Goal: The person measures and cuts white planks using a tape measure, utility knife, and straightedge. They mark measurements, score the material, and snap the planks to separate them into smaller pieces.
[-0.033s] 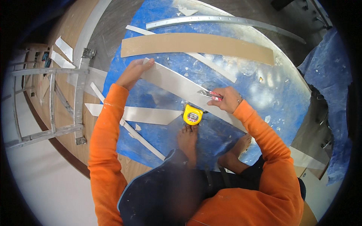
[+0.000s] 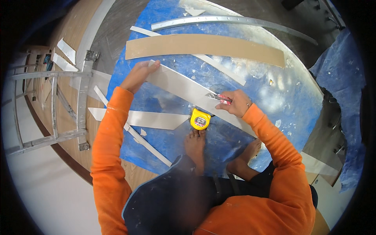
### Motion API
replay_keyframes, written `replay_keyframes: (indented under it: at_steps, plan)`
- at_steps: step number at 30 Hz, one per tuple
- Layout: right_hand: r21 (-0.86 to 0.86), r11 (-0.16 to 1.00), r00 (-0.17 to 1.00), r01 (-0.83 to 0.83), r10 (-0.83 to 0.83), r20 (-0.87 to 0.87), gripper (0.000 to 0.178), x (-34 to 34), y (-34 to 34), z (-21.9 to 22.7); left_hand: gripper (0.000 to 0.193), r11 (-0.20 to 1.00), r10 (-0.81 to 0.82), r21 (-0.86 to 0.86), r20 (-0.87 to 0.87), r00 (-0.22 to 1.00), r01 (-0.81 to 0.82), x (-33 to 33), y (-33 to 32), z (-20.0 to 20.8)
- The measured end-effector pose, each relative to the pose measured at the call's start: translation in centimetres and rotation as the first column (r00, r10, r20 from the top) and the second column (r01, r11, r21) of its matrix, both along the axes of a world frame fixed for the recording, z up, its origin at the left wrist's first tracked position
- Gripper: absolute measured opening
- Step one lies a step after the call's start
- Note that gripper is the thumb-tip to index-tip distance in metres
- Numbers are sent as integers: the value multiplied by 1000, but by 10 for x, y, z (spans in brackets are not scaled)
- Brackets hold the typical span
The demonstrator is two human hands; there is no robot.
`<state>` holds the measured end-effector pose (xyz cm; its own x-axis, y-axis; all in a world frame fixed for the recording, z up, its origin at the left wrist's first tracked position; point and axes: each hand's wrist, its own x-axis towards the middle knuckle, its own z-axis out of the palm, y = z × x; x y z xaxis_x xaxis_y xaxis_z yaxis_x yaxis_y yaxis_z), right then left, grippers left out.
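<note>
A long white strip of board (image 2: 178, 83) slants from upper left to lower right in front of me. My left hand (image 2: 141, 74) grips its far left end, fingers closed over the edge. In my right hand (image 2: 237, 102) is a red utility knife (image 2: 223, 99), its blade pointing left over the board's far edge. Below the board, just beyond my bare foot, lies a yellow tape measure (image 2: 200, 119). Another white strip (image 2: 156, 120) lies to the left of the tape measure.
A brown board strip (image 2: 203, 45) and a perforated metal channel (image 2: 196, 21) lie farther away on the blue sheet (image 2: 150, 100). Thin white offcuts (image 2: 223, 69) are scattered about. On the left stands a metal ladder (image 2: 55, 105); white scraps (image 2: 65, 58) lie beyond it.
</note>
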<state>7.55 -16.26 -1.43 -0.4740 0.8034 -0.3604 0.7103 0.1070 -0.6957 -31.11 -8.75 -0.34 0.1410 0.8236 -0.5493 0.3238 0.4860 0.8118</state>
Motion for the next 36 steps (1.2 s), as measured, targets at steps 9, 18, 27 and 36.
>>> replay_keyframes:
  at_steps: [9, 18, 27, 36]
  plan:
    - [8, 998, 998, -62, 62, -4, 41, 1, 31, 2, 58, 993, 1, 122, 21, 1000, -3, 10, 14, -2]
    - [154, 988, 964, 13, 29, -265, 55, -74, 92, 26, 62, 999, -40, -8, 75, 996, 40, 18, 34, 57]
    - [-112, 993, 795, -37, -39, -606, 33, -109, 114, 32, 63, 998, -35, -45, 252, 967, 47, 18, 34, 77]
    - [-112, 993, 765, 22, -89, -638, 33, -106, 114, 25, 54, 984, 177, -67, 484, 857, -166, 20, 4, 68]
